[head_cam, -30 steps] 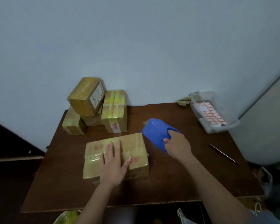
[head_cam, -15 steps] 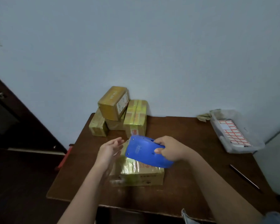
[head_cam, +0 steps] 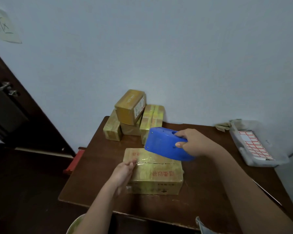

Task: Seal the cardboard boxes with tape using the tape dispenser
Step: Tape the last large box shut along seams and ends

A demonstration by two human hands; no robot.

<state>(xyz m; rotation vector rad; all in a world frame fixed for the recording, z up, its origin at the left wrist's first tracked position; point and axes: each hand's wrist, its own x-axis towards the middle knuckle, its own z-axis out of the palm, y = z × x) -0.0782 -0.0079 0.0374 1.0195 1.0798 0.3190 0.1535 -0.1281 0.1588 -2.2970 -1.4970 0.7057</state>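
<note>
A rectangular cardboard box [head_cam: 156, 173], wrapped in glossy, crinkled yellowish tape with red printing, lay flat near the front of a dark brown wooden desk [head_cam: 98, 168]. The left hand [head_cam: 123, 171] rested on the box's left end, fingers fairly straight, fingertips at the tape seam along the top. The right hand [head_cam: 192, 142] gripped a smooth, rounded blue plastic tape dispenser [head_cam: 164, 143], fingers curled around its back, holding it just above the box's far right edge. The hands were apart. At the back of the desk against a pale wall stood a stack of taped boxes [head_cam: 134, 117], blocky and shiny. On the right, a clear plastic tray [head_cam: 259, 159] held a sheet of red-bordered white labels [head_cam: 254, 146], with a crumpled cloth [head_cam: 224, 126] behind it.
</note>
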